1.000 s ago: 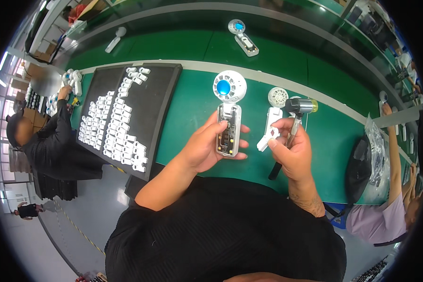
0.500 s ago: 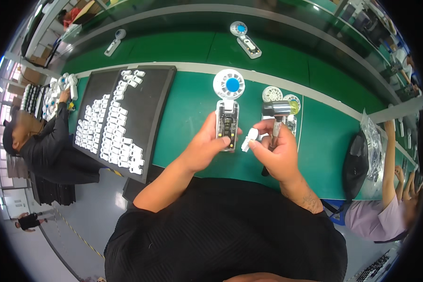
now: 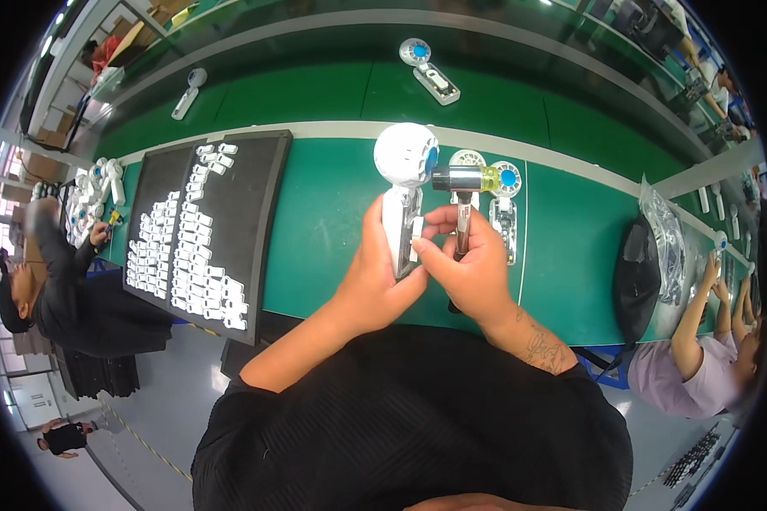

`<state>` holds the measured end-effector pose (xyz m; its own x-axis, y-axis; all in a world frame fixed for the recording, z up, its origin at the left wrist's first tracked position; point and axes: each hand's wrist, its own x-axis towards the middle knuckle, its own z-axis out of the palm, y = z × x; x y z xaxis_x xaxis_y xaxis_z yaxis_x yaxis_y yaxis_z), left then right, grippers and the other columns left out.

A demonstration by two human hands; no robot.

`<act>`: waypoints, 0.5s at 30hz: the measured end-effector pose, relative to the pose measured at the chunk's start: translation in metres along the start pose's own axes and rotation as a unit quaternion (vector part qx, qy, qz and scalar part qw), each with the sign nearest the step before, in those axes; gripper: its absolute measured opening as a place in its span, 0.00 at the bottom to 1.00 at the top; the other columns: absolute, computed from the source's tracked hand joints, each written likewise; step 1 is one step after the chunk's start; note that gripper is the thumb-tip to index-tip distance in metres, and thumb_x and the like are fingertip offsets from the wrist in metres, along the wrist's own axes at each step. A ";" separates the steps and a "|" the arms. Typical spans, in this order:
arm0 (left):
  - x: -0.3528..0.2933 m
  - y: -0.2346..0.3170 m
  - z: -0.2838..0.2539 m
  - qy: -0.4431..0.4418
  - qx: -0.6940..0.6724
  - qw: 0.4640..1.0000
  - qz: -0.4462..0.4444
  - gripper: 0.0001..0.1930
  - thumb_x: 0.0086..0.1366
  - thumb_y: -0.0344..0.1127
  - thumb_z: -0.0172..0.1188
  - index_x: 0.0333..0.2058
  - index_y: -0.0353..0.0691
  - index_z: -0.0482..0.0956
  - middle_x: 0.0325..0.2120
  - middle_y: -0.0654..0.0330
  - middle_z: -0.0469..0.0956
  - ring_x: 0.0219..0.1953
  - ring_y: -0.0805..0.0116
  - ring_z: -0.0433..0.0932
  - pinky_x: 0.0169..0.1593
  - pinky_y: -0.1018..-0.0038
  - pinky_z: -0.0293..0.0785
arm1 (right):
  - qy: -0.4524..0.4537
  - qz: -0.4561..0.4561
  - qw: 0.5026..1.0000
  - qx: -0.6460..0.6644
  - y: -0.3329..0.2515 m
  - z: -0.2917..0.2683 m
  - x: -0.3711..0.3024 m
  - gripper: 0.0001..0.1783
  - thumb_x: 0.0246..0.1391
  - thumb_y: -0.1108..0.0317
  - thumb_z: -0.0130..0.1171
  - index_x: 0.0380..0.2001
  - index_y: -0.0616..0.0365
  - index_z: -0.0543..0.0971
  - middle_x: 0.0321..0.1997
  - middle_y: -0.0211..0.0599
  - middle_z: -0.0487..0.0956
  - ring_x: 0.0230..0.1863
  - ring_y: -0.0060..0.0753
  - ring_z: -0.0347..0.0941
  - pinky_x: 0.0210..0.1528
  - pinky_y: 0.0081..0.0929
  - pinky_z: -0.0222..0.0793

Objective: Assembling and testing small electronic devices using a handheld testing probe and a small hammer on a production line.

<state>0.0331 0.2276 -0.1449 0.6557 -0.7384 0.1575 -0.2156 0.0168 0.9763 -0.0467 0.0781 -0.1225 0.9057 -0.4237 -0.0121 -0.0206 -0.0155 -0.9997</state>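
My left hand (image 3: 373,277) is closed around the handle of a white handheld fan (image 3: 403,153), whose round head points up and is turned partly sideways. The handle's open side faces right, and its inside is mostly hidden at this angle. In my right hand (image 3: 479,271), finger and thumb pinch a small white plastic piece (image 3: 417,228) against that open side. The same hand also keeps a mallet (image 3: 464,178) gripped, its dark head with a yellow end standing above the fingers. Beyond it, two more fans lie on the bench, one with a blue-centred head (image 3: 507,179) and an open handle.
A black foam tray (image 3: 260,183) with rows of small white pieces lies left on the green bench (image 3: 315,213). Two fans, one open (image 3: 435,81), rest on the green surface behind. A black bag (image 3: 637,285) sits at right. Co-workers sit at both sides.
My left hand has turned the fan so its open side faces right. My right hand has moved left, bringing the small white piece up to the handle, with the mallet still held.
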 end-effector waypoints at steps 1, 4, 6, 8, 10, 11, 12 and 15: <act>0.000 0.001 0.000 0.006 0.018 1.000 0.014 0.45 0.61 0.26 0.62 0.69 0.27 0.42 0.61 0.40 0.65 0.64 0.53 0.69 0.64 0.59 0.67 | 0.000 0.000 1.000 0.001 0.000 0.000 0.000 0.19 0.52 0.76 0.69 0.48 0.64 0.77 0.36 0.27 0.81 0.21 0.04 0.61 0.23 0.10 0.57; 0.002 0.001 0.001 0.016 0.054 0.997 0.044 0.45 0.61 0.26 0.62 0.69 0.26 0.41 0.61 0.39 0.65 0.64 0.51 0.69 0.66 0.58 0.65 | -0.002 0.025 0.999 -0.024 -0.001 -0.001 0.003 0.20 0.52 0.76 0.70 0.48 0.64 0.77 0.35 0.27 0.81 0.21 0.05 0.62 0.24 0.10 0.58; 0.003 -0.001 0.002 0.024 0.088 0.993 0.074 0.44 0.62 0.25 0.60 0.70 0.29 0.42 0.58 0.43 0.67 0.59 0.54 0.72 0.60 0.61 0.71 | -0.004 0.021 0.999 -0.033 0.001 -0.002 0.007 0.19 0.53 0.76 0.69 0.47 0.64 0.77 0.34 0.26 0.80 0.22 0.05 0.62 0.24 0.11 0.59; 0.002 -0.001 0.001 0.029 0.105 0.990 0.086 0.43 0.62 0.25 0.59 0.70 0.30 0.42 0.57 0.45 0.68 0.56 0.56 0.74 0.58 0.62 0.73 | -0.011 0.018 0.998 -0.053 0.004 -0.001 0.007 0.16 0.54 0.75 0.68 0.46 0.63 0.78 0.32 0.25 0.80 0.23 0.06 0.63 0.25 0.12 0.60; 0.006 0.000 -0.007 0.000 -0.108 0.992 -0.065 0.39 0.63 0.23 0.55 0.70 0.36 0.47 0.53 0.51 0.70 0.51 0.63 0.75 0.49 0.66 0.77 | -0.012 -0.001 0.998 -0.054 0.003 -0.004 0.006 0.14 0.56 0.74 0.66 0.46 0.64 0.78 0.31 0.25 0.79 0.24 0.07 0.64 0.26 0.13 0.61; 0.007 0.000 -0.010 -0.013 -0.212 0.967 -0.139 0.38 0.63 0.22 0.54 0.70 0.39 0.49 0.52 0.54 0.71 0.49 0.67 0.76 0.45 0.68 0.78 | -0.013 -0.021 0.998 -0.055 0.002 -0.007 0.006 0.12 0.58 0.73 0.64 0.45 0.64 0.78 0.31 0.25 0.79 0.25 0.09 0.65 0.27 0.15 0.61; 0.009 -0.002 -0.014 -0.009 -0.211 0.968 -0.138 0.38 0.63 0.22 0.54 0.70 0.39 0.49 0.52 0.54 0.71 0.49 0.67 0.76 0.45 0.68 0.78 | -0.016 -0.043 0.997 -0.055 0.001 -0.010 0.008 0.11 0.59 0.73 0.62 0.44 0.64 0.78 0.30 0.25 0.78 0.25 0.10 0.65 0.27 0.16 0.62; 0.009 -0.011 -0.023 0.005 -0.317 0.938 -0.138 0.35 0.63 0.21 0.50 0.68 0.42 0.53 0.48 0.56 0.73 0.43 0.68 0.76 0.36 0.70 0.78 | 0.033 -0.222 0.969 -0.105 -0.004 -0.029 -0.009 0.08 0.63 0.71 0.56 0.41 0.65 0.78 0.27 0.26 0.76 0.25 0.18 0.68 0.28 0.21 0.62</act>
<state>0.0585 0.2363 -0.1503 0.6299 -0.7679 -0.1166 0.4356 0.2250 0.8716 -0.0667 0.0556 -0.1178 0.8166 -0.3899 0.4256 0.2723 -0.3900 -0.8796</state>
